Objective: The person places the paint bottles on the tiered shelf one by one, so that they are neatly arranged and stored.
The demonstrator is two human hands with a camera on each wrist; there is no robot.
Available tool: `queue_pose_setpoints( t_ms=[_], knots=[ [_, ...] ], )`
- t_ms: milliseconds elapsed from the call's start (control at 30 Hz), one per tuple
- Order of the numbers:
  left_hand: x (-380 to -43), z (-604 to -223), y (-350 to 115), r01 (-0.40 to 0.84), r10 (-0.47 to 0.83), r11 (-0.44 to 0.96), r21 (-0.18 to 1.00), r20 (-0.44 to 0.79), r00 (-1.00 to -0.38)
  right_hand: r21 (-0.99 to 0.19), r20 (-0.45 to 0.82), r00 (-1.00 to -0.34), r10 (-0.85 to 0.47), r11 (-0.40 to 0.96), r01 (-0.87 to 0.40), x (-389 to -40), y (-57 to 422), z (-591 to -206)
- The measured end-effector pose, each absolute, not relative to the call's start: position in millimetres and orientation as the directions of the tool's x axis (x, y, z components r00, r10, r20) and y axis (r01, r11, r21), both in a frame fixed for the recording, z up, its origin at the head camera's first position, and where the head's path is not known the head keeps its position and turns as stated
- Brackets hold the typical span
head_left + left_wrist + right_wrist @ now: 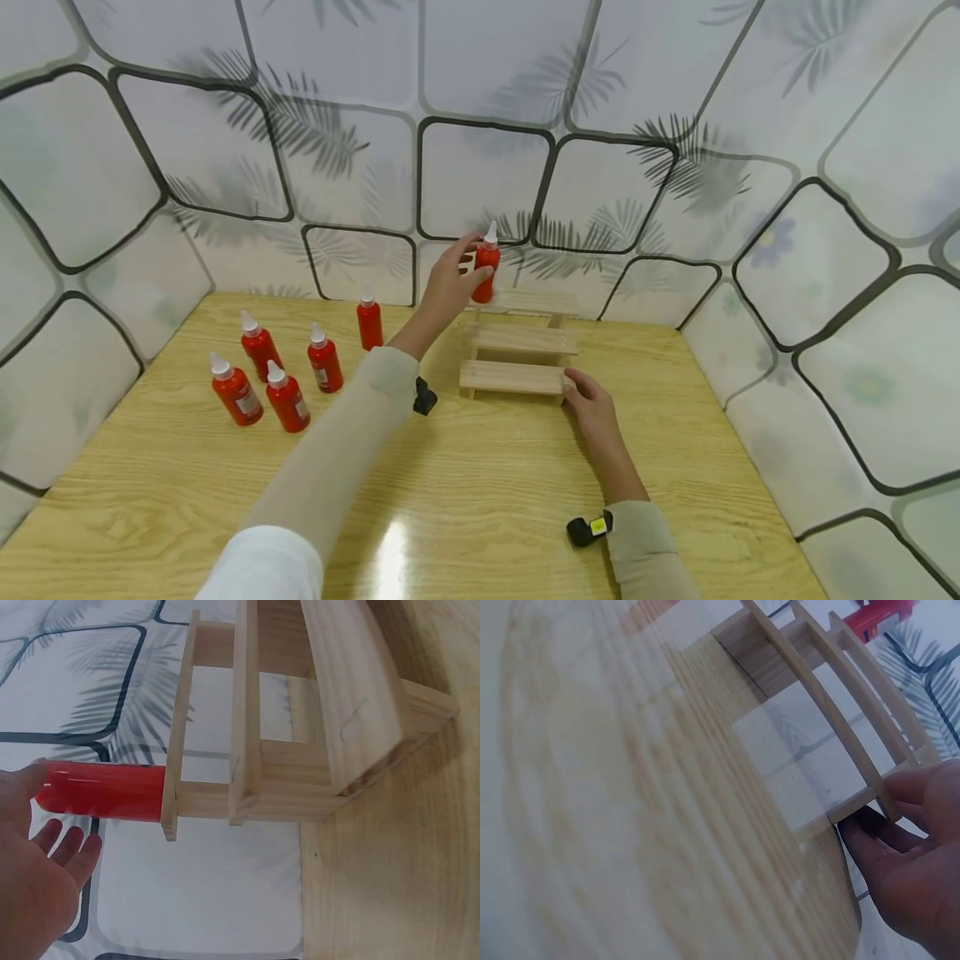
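Note:
A red squeeze bottle (486, 271) with a white pointed cap stands upright at the left end of the top tier of a small wooden three-tier step rack (517, 377). My left hand (450, 287) holds this bottle near its upper part, thumb across the front; in the left wrist view, several fingertips hang apart from the red body (105, 791). Low on the right, my right hand (592, 408) grips the right end of the rack's lowest step. The right wrist view has thumb and fingers around that corner of the rack (855, 799).
Several more red bottles stand on the left of the wooden table (465, 500), one of them (370, 323) farther back near the left forearm. Patterned walls (480, 175) enclose the table behind and at both sides. Each wrist wears a small black camera (588, 530).

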State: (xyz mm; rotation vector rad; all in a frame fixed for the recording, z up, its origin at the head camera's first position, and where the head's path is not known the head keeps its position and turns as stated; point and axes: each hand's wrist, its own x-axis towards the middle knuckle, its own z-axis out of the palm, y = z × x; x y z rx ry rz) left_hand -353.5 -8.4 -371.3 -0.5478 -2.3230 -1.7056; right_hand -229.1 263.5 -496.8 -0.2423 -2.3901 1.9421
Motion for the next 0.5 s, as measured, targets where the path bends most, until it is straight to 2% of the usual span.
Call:
queue_pose_setpoints(
  t_ms=[267,500],
  knots=[
    [-326,-390,-45,0.447,0.062,0.237,0.862,0.446,-0.893,-0.978,-0.074,-0.990,0.122,0.184,0.096,-228,260,-491],
    [-306,-402,-78,0.434,-0.049,0.269,0.860,0.463,-0.885,-0.978,-0.076,-0.988,0.133,0.184,0.100,-231,265,-499]
  ],
)
